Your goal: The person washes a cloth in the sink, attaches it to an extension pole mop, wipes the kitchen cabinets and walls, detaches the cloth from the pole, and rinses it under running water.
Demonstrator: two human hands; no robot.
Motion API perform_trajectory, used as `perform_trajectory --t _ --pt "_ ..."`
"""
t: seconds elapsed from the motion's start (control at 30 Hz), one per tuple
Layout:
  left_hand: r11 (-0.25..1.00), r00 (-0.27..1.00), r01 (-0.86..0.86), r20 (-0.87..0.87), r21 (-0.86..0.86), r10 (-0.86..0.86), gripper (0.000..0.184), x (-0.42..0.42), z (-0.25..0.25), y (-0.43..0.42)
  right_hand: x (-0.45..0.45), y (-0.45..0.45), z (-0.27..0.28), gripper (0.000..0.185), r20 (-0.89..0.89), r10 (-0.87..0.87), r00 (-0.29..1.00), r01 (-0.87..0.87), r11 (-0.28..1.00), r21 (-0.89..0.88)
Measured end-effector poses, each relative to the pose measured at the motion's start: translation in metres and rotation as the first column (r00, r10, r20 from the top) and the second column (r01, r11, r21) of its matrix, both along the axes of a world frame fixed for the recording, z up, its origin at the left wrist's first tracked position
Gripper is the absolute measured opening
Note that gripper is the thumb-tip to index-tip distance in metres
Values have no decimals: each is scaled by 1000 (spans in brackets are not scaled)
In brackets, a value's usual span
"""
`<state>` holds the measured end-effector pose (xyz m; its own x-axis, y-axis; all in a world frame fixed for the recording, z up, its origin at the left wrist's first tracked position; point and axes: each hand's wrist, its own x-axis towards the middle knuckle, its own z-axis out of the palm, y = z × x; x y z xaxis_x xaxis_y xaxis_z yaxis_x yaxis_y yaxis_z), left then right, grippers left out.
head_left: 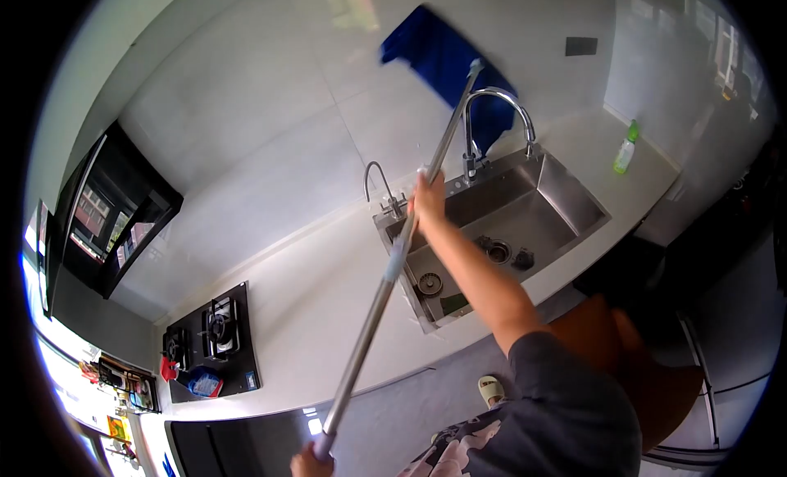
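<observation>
A long metal pole (361, 342) runs diagonally up across the counter and sink. My right hand (428, 200) is closed around its upper part, above a pale collar on the shaft. Low in the view, my left hand (311, 462) wraps round the pole's bottom end and is partly cut off by the frame edge. At the far end of the pole, a dark blue cloth mop head (434, 55) lies against the grey wall (270, 92), its edges slightly blurred. Part of it hangs behind the tall curved faucet (469, 133).
Below the pole is a steel sink (566, 194) with a drain and small dark items inside. A smaller faucet (377, 178) stands beside it. A green-topped spray bottle (625, 149) is on the right of the counter (303, 288); a gas stove (238, 354) is at left.
</observation>
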<state>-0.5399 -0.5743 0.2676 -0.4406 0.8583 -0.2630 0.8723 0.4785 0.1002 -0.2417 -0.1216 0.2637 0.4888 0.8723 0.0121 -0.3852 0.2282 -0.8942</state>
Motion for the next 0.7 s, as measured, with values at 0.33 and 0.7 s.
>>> perform_trajectory --t 0.33,0.7 --pt "900 922 312 -326 304 -209 27 7 123 209 98 136 112 25 -197 -213 957 200 976 -87" --pt "938 701 158 -704 307 112 14 -177 251 -8 -146 4 81 26 -517 142 844 -208 976 -70"
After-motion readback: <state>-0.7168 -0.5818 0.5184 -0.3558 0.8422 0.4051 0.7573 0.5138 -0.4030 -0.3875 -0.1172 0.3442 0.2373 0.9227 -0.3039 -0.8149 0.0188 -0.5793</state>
